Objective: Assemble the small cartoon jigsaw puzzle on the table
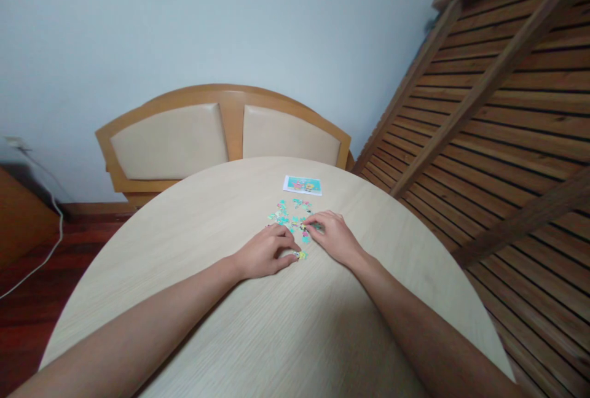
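Small jigsaw puzzle pieces (282, 220), mostly turquoise with bits of pink and yellow, lie scattered on the round pale wood table (207, 220). My left hand (266, 252) is closed, thumb and index finger at the edge of a yellow puzzle piece (302, 255) on the near side of the scatter. My right hand (332, 236) pinches a small yellow and dark puzzle piece (303, 226) at the right of the scatter. A pink and turquoise puzzle piece (305, 237) lies between the two hands. Some pieces are partly hidden behind my fingers.
Beyond the pieces lies a picture card (302, 185) with cartoon figures on turquoise. A wooden headboard (233, 121) with cream panels stands behind the table against the wall. Wooden slats (498, 115) lean at the right. A white cable (59, 226) hangs at the left.
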The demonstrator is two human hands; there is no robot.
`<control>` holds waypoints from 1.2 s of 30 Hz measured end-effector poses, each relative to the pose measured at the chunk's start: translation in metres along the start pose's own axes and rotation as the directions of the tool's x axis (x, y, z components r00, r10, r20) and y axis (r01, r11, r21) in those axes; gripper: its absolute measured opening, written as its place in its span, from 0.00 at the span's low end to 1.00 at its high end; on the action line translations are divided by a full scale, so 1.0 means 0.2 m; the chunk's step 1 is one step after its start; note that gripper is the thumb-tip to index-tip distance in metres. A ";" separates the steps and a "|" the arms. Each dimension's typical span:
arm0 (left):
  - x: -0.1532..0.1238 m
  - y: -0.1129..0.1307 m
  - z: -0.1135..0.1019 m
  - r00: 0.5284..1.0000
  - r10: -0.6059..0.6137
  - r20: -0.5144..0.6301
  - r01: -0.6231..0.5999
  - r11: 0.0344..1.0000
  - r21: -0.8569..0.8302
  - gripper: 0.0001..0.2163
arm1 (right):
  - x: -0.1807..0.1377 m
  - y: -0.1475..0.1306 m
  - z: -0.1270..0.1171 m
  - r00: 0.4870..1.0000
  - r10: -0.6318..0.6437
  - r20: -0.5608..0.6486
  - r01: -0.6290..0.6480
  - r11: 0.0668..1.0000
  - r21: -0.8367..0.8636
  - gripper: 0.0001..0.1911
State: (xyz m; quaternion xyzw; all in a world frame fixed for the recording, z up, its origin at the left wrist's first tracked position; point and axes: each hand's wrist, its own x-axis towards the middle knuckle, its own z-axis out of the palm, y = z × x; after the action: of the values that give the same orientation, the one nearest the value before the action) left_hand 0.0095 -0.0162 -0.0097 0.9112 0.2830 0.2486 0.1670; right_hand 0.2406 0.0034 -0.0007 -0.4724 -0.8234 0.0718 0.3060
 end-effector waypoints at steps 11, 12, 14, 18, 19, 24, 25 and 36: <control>0.01 -0.02 0.01 0.997 -0.064 -0.039 0.061 0.995 -0.079 0.12 | -0.08 0.00 -0.07 0.999 -0.034 0.040 0.019 0.946 0.324 0.13; 0.02 -0.01 0.01 0.995 -0.084 -0.048 0.079 0.993 -0.092 0.11 | -0.08 -0.01 -0.07 0.998 -0.047 0.048 0.028 0.944 0.328 0.14; 0.02 -0.01 0.02 0.989 -0.128 -0.072 0.118 0.984 -0.135 0.10 | -0.08 -0.02 -0.06 0.995 -0.079 0.056 0.058 0.947 0.315 0.15; 0.03 0.00 0.03 0.979 -0.185 -0.090 0.159 0.957 -0.242 0.10 | -0.10 -0.06 -0.03 0.993 -0.098 0.059 0.075 0.949 0.307 0.13; 0.04 0.00 0.04 0.979 -0.183 -0.087 0.157 0.956 -0.247 0.10 | -0.10 -0.06 -0.02 0.992 -0.100 0.072 0.072 0.943 0.325 0.13; 0.03 -0.01 0.05 0.981 -0.167 -0.098 0.143 0.967 -0.210 0.07 | -0.11 -0.06 -0.02 0.991 -0.110 0.082 0.080 0.949 0.304 0.12; 0.03 -0.01 0.05 0.982 -0.164 -0.097 0.142 0.970 -0.197 0.06 | -0.11 -0.06 -0.03 0.990 -0.117 0.079 0.091 0.959 0.270 0.12; 0.03 -0.01 0.02 1.000 0.000 -0.011 -0.001 0.998 -0.056 0.04 | -0.12 -0.03 -0.09 0.942 -0.251 0.224 0.214 0.961 0.174 0.07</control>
State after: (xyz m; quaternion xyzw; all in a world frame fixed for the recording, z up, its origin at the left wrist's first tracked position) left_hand 0.0155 -0.0121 -0.0110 0.9047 0.2767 0.2615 0.1910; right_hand 0.2551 -0.0219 0.0054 -0.3354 -0.8973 0.1531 0.2427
